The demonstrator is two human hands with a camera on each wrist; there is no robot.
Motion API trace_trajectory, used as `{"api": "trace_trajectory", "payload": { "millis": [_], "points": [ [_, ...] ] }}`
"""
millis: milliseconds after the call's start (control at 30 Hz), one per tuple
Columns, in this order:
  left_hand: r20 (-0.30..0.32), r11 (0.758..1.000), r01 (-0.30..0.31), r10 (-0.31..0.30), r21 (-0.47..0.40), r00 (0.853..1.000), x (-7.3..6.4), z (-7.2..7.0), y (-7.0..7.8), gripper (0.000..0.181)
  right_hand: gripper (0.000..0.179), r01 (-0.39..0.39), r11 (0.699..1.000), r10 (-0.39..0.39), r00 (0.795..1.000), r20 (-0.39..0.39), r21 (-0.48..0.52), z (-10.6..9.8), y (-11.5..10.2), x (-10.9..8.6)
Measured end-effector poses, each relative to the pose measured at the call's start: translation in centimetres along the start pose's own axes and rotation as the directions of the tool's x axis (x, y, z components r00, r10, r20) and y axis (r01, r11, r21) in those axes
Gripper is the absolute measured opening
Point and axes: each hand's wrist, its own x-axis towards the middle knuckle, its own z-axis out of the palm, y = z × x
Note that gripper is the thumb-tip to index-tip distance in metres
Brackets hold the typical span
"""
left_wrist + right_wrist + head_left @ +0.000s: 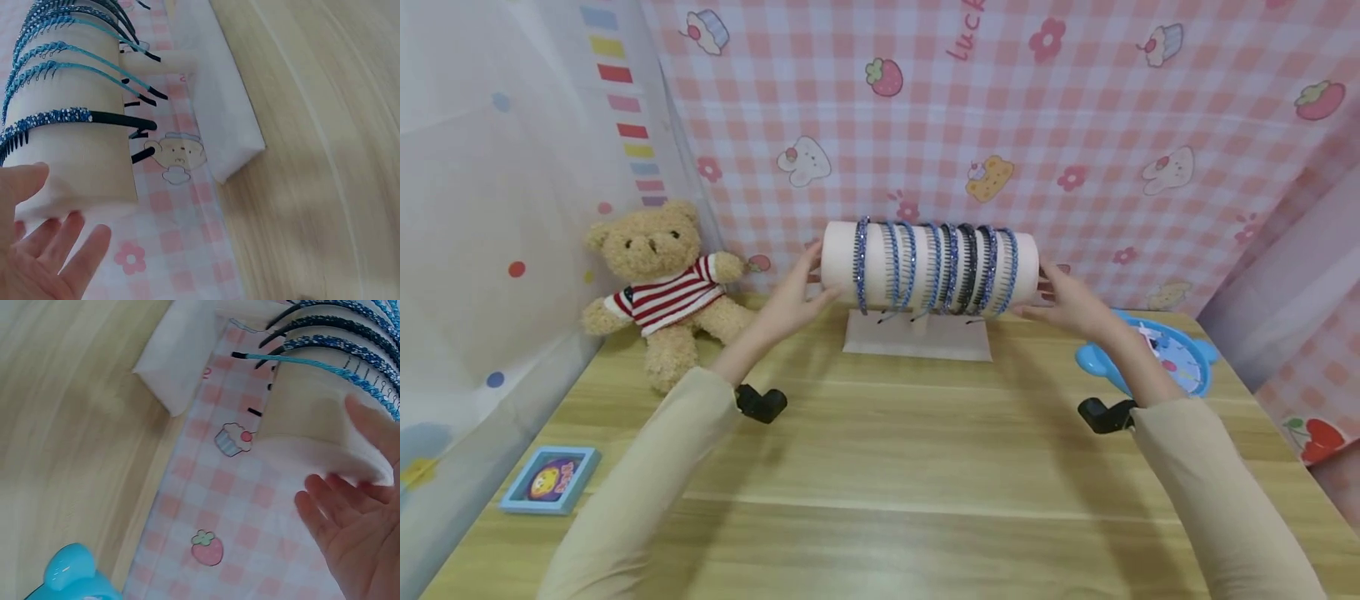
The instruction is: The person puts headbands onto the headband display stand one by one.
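A cream headband display stand, a thick horizontal roll (838, 267) on a flat rectangular base (917, 337), stands at the back of the table. Several toothed headbands in blue and black are fitted round it; a glittery blue headband (861, 267) sits apart near the left end. At that end is my left hand (793, 296), its thumb over the roll's front edge and its spread fingers (87, 253) by the end face. My right hand (1071, 304) mirrors this at the right end, thumb along the side and loosely extended fingers (315, 515) at the rim.
A teddy bear (658, 292) in a striped sweater sits at the back left. Nearer on the left lies a small blue frame (552, 481). On the right, a blue bear-shaped tray (1206, 354) lies partly behind my right forearm. A checked pink cloth (925, 125) hangs behind.
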Motion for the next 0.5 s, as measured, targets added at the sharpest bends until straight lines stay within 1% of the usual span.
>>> {"api": "trace_trajectory", "payload": {
  "millis": [33,167,267,300,367,433,500],
  "points": [
    [0.012,1.000,0.009,-0.009,0.030,1.000,-0.3,-0.1,0.0,0.070,0.075,-0.010,1.000,0.011,1.000,0.018,-0.015,0.1,0.1,-0.2],
    [0.056,0.995,0.031,-0.037,0.099,0.998,-1.4,-0.6,-0.1,0.062,0.071,-0.031,0.997,0.037,0.996,0.087,-0.065,0.5,0.4,-1.2],
    [0.072,0.983,0.047,-0.061,0.178,0.996,-2.1,-0.9,-0.2,0.053,0.073,-0.052,0.994,0.064,0.990,0.124,-0.101,0.9,0.5,-1.9],
    [0.076,0.975,0.051,-0.069,0.215,0.995,-2.4,-1.0,-0.2,0.050,0.074,-0.053,0.992,0.068,0.989,0.131,-0.115,1.0,0.6,-2.1],
    [0.093,0.954,0.054,-0.084,0.294,0.992,-3.0,-1.2,-0.2,0.044,0.075,-0.049,0.990,0.068,0.987,0.149,-0.133,1.3,0.8,-2.8],
    [0.103,0.924,0.032,-0.077,0.380,0.992,-3.8,-1.3,-0.1,0.041,0.073,-0.030,0.989,0.053,0.986,0.161,-0.146,1.7,1.2,-3.4],
    [0.104,0.873,0.007,-0.066,0.488,0.992,-4.8,-1.2,-0.2,0.040,0.072,0.010,0.980,0.020,0.989,0.149,-0.199,2.1,1.8,-4.0]
  ]
}}
